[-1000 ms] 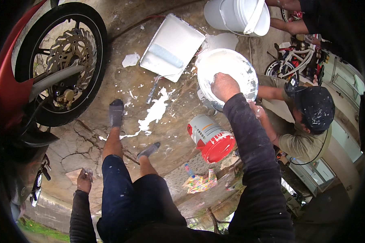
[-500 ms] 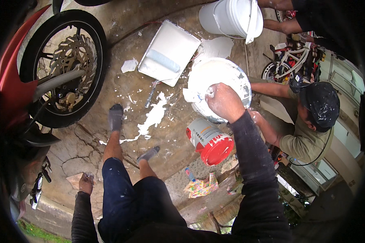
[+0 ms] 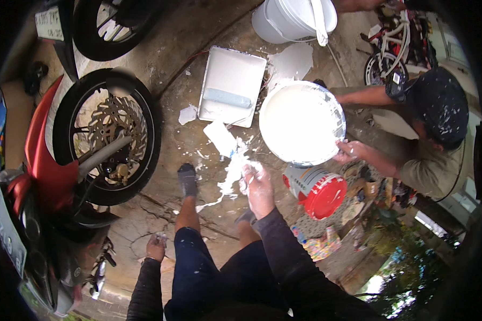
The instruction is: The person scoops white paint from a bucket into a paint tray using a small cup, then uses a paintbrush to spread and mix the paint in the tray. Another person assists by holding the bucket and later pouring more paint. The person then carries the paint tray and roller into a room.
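My right hand (image 3: 259,193), smeared with white paint, is closed in front of me. From it a wide, flat tool coated in white paint (image 3: 219,138) extends to the upper left, above spilled paint on the ground. The tool's exact kind is hidden by paint. To the right of it stands a round bucket of white paint (image 3: 300,122), whose rim a co-worker's hand (image 3: 348,151) touches. My left hand (image 3: 156,247) hangs low beside my leg with curled fingers; whether it holds anything is hidden. A paint tray (image 3: 233,67) with a pale blue roller sleeve (image 3: 227,98) lies beyond the tool.
A red-lidded pail (image 3: 325,197) lies on its side below the bucket. A white bucket (image 3: 284,24) stands at the far end. A motorcycle's front wheel (image 3: 107,136) is at left. The co-worker in a dark cap (image 3: 439,109) crouches at right. White paint is spilled on the ground.
My right hand has drawn back from over the paint bucket to the left and nearer me, bringing the coated tool out. The view has shifted left; the co-worker's hand still touches the bucket.
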Demonstrator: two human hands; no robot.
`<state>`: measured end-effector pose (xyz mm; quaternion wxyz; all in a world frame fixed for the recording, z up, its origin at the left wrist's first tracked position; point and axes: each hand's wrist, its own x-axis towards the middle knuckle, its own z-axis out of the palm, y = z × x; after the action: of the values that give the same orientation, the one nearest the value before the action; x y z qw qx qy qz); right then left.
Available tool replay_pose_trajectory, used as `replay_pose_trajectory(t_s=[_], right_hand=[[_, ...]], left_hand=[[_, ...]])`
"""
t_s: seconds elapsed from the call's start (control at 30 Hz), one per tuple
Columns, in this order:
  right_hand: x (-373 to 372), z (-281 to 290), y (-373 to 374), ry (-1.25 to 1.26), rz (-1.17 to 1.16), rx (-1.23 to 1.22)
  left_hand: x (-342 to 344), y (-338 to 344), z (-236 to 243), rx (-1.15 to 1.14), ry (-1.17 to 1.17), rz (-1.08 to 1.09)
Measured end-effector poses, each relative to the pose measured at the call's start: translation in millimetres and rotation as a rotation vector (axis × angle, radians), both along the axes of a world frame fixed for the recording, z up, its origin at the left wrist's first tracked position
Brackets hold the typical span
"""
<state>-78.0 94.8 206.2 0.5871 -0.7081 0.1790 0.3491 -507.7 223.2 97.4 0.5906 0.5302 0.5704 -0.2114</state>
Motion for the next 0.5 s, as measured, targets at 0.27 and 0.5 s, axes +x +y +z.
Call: replay_pose_trajectory(t_s=[0.27,0.5], right_hand=[[-59,-100,-60,0.54,-0.358,0.493],[-52,-197,-128,0.583,-0.032,0.382]], left_hand=[[152,41,13,0.058,0.082,-0.29],[225,27,-81,0.286,-0.057,-0.574]])
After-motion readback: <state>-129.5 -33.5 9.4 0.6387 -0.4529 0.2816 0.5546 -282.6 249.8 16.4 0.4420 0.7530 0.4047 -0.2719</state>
